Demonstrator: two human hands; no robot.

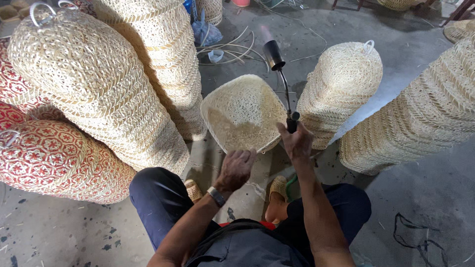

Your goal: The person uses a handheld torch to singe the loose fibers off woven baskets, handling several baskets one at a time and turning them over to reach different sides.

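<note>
The left hand [236,168] has its grip closed on the near rim of the pale, shallow woven cane basket [243,112], which stands tilted on edge on the grey concrete floor [425,198] with its open face toward the worker. The right hand [296,142] has its grip shut round the handle of a black gas torch with a long thin neck [282,74]; the burner head stands above and just beyond the basket's far right rim, apart from the weave.

Judgement on method: the burner should pass quickly and evenly over the weave, never dwelling, since thin cane would scorch. The left hand should turn the basket so every face is reached, with its fingers well back from the burner.

Contents: the basket's hollow is empty. Left of the basket lie tall stacks of nested pale woven baskets [94,84], and further left a red-and-cream patterned stack [54,158]. To its right stand two more pale stacks [341,84]. Whether anything lies inside these cannot be told.
</note>
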